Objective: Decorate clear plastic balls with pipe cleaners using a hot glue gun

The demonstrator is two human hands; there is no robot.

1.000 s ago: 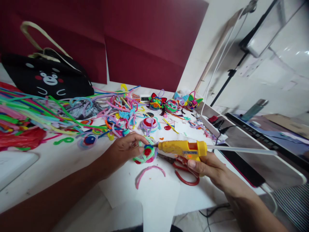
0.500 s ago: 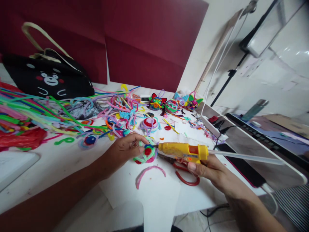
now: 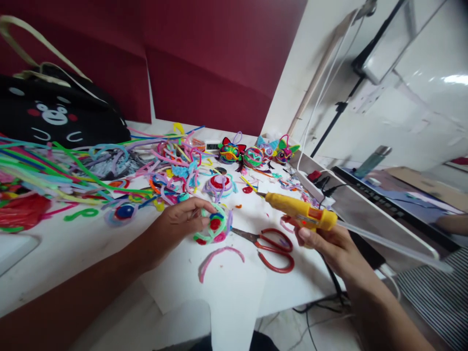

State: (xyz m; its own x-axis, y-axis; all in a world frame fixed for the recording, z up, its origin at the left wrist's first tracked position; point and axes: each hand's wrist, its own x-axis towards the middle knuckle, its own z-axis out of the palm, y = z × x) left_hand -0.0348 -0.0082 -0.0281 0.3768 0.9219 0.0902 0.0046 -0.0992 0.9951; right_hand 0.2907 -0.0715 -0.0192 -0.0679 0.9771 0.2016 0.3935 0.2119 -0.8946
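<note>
Fingers of my left hand [image 3: 185, 219] grip a pipe-cleaner ball [image 3: 213, 226] in light green, red, blue and pink, low over the white paper. My right hand [image 3: 321, 239] is wrapped round a yellow hot glue gun [image 3: 300, 209], its nozzle pointing left and a clear glue stick [image 3: 387, 243] sticking out behind. Between the hands lie scissors with red handles [image 3: 276, 248], blades towards the ball. A curved pink pipe-cleaner piece [image 3: 221, 252] rests on the white paper [image 3: 234, 297] in front. Part of the ball is hidden by my left fingers.
Piled pipe cleaners [image 3: 73, 170] cover the left side, before a black bag [image 3: 54, 112]. Several finished pipe-cleaner ornaments [image 3: 252, 156] stand at the back. A purple and red ball [image 3: 219, 184] sits behind my left hand. Cables and a power strip [image 3: 325, 195] are at right.
The glue gun has moved right, away from the ball, its nozzle now clear of it. The scissors beneath are more exposed. My left hand still holds the ball; the whole view has shifted slightly.
</note>
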